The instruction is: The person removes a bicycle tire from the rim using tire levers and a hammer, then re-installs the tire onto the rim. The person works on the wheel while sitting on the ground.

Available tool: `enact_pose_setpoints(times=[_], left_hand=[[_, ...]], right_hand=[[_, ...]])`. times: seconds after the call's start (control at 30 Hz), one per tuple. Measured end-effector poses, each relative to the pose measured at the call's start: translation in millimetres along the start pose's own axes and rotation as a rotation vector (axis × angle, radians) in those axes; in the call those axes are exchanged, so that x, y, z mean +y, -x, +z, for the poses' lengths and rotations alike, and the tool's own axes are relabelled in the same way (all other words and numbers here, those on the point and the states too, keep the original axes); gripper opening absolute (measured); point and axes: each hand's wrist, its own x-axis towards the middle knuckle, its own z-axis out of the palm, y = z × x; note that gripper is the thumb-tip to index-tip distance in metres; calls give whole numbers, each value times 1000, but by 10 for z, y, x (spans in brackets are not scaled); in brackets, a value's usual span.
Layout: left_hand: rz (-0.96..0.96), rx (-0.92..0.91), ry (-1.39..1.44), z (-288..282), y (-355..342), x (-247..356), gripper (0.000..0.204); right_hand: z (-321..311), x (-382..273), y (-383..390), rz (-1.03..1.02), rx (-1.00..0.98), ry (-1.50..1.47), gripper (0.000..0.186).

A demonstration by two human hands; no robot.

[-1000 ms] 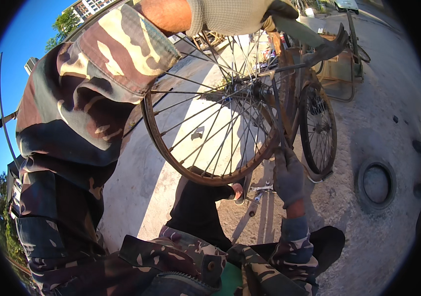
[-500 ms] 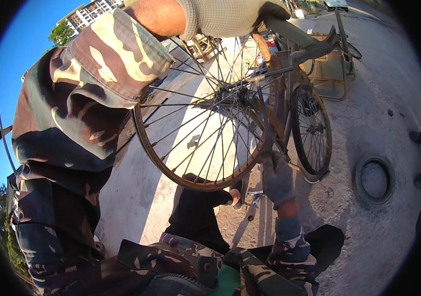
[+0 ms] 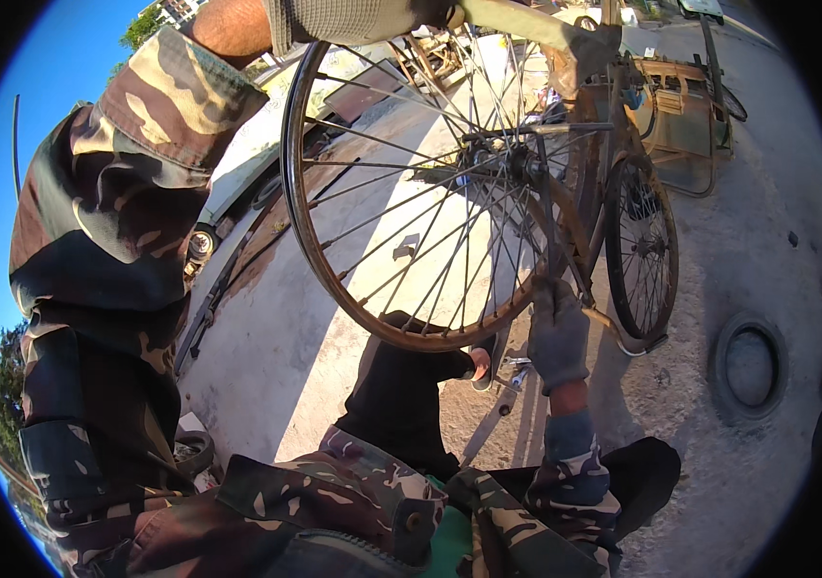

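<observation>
My left hand (image 3: 363,19), in a knitted glove, is closed on a pale metal bar (image 3: 517,24) at the top edge. Below it, a rusty spoked bicycle wheel (image 3: 336,275) is raised in front of me, its hub (image 3: 526,164) beside a rusty bicycle frame (image 3: 594,231). My gloved right hand (image 3: 555,332) is at the lower right of the rim, fingers closed around a dark metal rod (image 3: 546,236) that runs up past the hub. Behind and right of it stands another spoked wheel (image 3: 666,255). Wrenches (image 3: 517,376) lie on the ground below my right hand.
A black tyre (image 3: 777,371) lies on the concrete at the right. A metal cart (image 3: 680,144) stands behind the bicycle. Long dark strips (image 3: 218,299) and a small wheel (image 3: 202,246) lie at the left. My dark-trousered leg (image 3: 382,395) is beneath the raised wheel.
My left arm has shifted left and up in the picture, while the wheels appear farther right. More ground and clutter shows at the left. My right hand stays closed on the rod.
</observation>
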Motion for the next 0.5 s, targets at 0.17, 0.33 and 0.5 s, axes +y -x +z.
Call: enact_pose_setpoints(times=[0.17,0.33,0.5], left_hand=[[157,157,175,40,428,-43,47],[201,421,189,511,559,-90,47],[37,367,280,314,951,-34,49]], right_hand=[[144,5,62,41,18,-107,29],[-289,-83,71,359,5,-404,26],[-85,-414,123,390,5,-504,28]])
